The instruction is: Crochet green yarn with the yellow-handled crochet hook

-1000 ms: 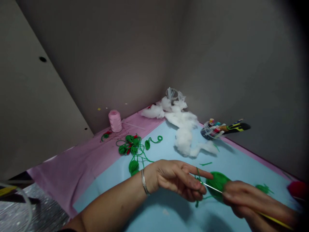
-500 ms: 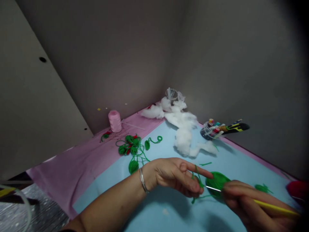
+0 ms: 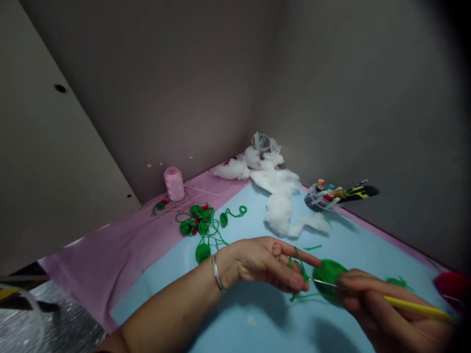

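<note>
My left hand (image 3: pixel 274 264), with a bracelet at the wrist, pinches a small piece of green yarn work (image 3: pixel 304 277) between thumb and fingers. Yarn strands loop over its outstretched index finger. In my right hand (image 3: pixel 382 309) is a crochet hook (image 3: pixel 415 306) with a yellow handle. The hook's metal tip reaches to the yarn at my left fingertips. Behind the metal shaft lies a ball of green yarn (image 3: pixel 328 271), partly covered by my right hand.
White stuffing (image 3: pixel 278 213) spreads toward the corner. A cup of markers and tools (image 3: pixel 319 197) stands at the right wall. Green crocheted pieces (image 3: pixel 198 220) and a pink thread cone (image 3: pixel 174 184) are at left. A red yarn ball (image 3: pixel 451 289) sits at far right.
The view has shifted very slightly. The hook's tip has moved a little left and up, closer to the yarn at my left fingertips. Both hands keep their hold.
</note>
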`<state>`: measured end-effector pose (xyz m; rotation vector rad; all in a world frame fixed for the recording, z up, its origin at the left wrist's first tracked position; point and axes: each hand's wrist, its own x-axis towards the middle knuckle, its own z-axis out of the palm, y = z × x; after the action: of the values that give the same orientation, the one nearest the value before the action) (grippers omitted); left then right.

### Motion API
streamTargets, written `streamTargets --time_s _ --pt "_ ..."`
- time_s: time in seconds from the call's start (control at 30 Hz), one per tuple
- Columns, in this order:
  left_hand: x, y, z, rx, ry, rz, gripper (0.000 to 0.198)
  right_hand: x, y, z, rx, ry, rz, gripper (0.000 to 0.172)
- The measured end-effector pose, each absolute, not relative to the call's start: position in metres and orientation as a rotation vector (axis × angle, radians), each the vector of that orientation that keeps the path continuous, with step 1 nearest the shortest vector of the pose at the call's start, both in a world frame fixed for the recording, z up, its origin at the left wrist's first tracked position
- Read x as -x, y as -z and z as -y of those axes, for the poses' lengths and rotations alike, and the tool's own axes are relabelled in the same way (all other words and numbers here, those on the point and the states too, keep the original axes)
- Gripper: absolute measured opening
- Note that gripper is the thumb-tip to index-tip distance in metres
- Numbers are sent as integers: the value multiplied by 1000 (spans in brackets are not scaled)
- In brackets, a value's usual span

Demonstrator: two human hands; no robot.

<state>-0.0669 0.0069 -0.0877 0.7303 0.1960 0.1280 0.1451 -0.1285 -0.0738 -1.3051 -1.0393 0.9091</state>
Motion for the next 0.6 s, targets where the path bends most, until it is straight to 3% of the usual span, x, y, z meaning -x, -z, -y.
streamTargets --time_s 0.1,0.2,0.3,0.4,0.6 --pt "64 82 -2 -761 -221 -272 76 -121 69 118 1247 -1014 957 18" --pt "61 73 5 -809 -420 -427 77 -102 72 110 1280 -836 948 24" --pt "58 65 10 -809 -583 -553 92 -94 81 107 1401 -573 988 26" --pt "55 63 12 -840 -670 -623 106 -87 84 105 1384 -543 958 30" --pt "52 61 16 -834 -725 -662 102 -66 85 106 1328 -395 906 19"
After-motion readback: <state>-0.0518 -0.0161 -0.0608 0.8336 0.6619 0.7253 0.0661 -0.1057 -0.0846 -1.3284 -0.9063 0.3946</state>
